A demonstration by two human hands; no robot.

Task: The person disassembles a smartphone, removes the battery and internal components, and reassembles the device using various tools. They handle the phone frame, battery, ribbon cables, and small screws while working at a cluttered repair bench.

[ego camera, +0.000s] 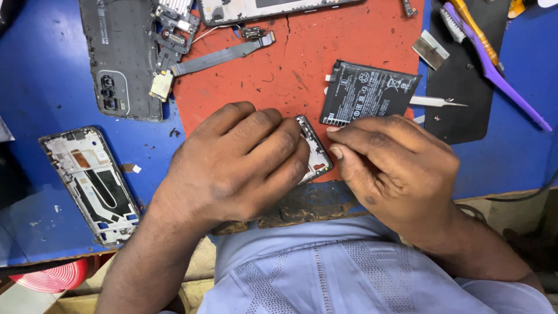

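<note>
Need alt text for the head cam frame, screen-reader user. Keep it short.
Two bare hands, left hand and right hand, grip a small opened phone frame on a red mat. A black battery lies just beyond it, with another stripped phone frame and a dark back cover on the blue bench.

I see a blue worktop [511, 151], chipped along its near edge, carrying a worn red mat [302, 64] in the middle and a black mat [465, 110] to the right. On the blue surface at left lie a stripped phone frame [90, 183] and a dark back cover [119, 58]. A flat black battery [367, 92] and a grey flex cable [224, 56] rest on the red mat; tweezers [436, 102] and a purple brush [494, 70] lie on the black one.
</note>
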